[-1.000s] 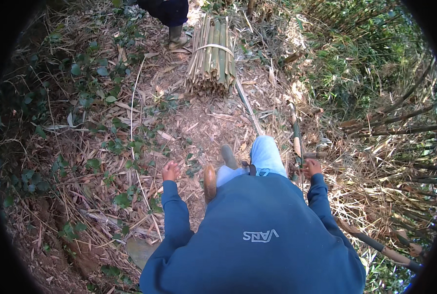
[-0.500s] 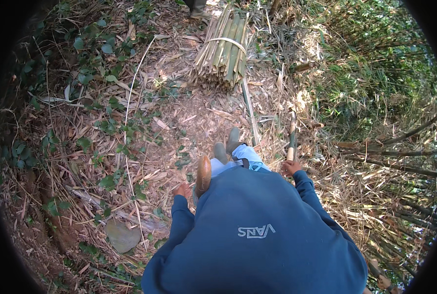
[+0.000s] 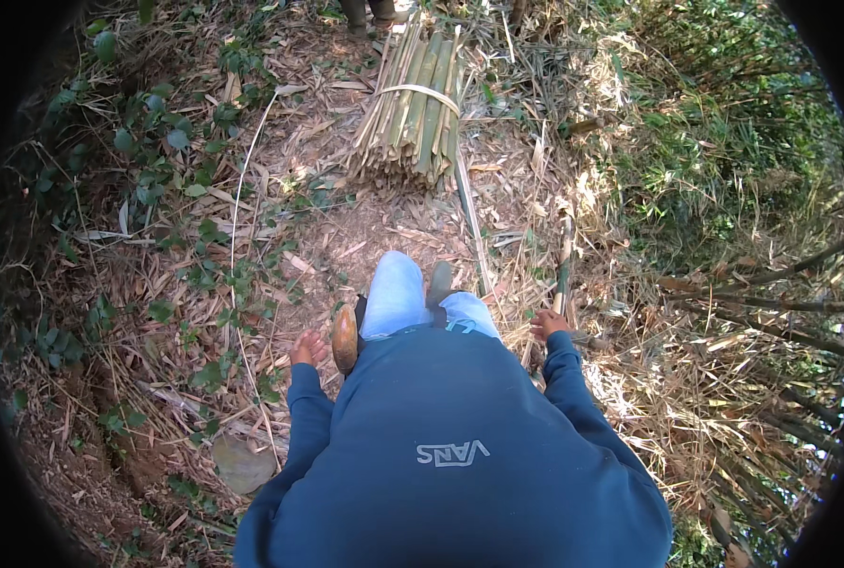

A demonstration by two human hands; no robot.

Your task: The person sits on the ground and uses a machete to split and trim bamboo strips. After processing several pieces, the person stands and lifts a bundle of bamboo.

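My left hand (image 3: 309, 348) hangs beside my left hip with its fingers loosely spread, holding nothing. Close to it at my waist is a rounded, glossy brown wooden-looking object (image 3: 344, 339); its lower part is hidden by my body. On the other side, my right hand (image 3: 548, 325) hangs with loosely bent fingers, and nothing shows in it. It appears just in front of the near end of a bamboo pole (image 3: 564, 260) on the ground. Ahead of my feet lies a bundle of split bamboo strips (image 3: 417, 118), tied by a pale band (image 3: 420, 90).
A long thin strip (image 3: 466, 213) runs from the bundle toward me. Another pale, thin cane (image 3: 237, 204) curves along the left. A flat stone (image 3: 243, 464) lies at lower left. Bamboo stems (image 3: 782, 305) crowd the right. Someone's boots (image 3: 356, 14) stand beyond the bundle.
My left knee has come forward in a step, and the bundle appears nearer. My left hand has swung outward to the left; my right hand has shifted slightly left.
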